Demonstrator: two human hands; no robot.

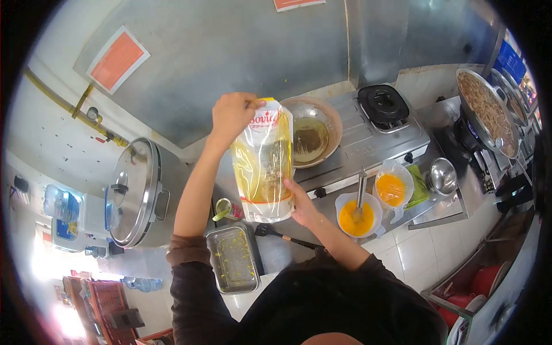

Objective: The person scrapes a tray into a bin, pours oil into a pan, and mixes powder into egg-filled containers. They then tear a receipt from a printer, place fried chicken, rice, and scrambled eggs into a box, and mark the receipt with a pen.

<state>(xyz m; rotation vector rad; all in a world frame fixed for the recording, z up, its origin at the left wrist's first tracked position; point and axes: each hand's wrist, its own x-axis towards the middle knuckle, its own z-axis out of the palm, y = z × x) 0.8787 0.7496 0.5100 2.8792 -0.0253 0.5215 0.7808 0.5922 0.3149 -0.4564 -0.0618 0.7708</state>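
A clear pouch of yellow oil (pixel 261 167) is held upright between my hands, in front of the stove. My left hand (pixel 233 115) grips its top corner by the yellow edge. Low on the pouch's right side, my right hand (pixel 302 201) is closed on it, thumb in front. Just behind the pouch, a wok (pixel 333 129) with some oil in its bottom sits on the left burner. To the right, a white bowl (pixel 371 230) of beaten egg has a whisk (pixel 360 195) in it, beside a second container of egg (pixel 391 190).
A metal tray (pixel 234 259) with yellow-green bits and a black spatula (pixel 282 234) lie near my body. A large lidded pot (pixel 135 195) stands left. On the right are a black pan (pixel 383 104), a steel bowl (pixel 443 176), a green cloth (pixel 418 187) and a wok of food (pixel 486 109).
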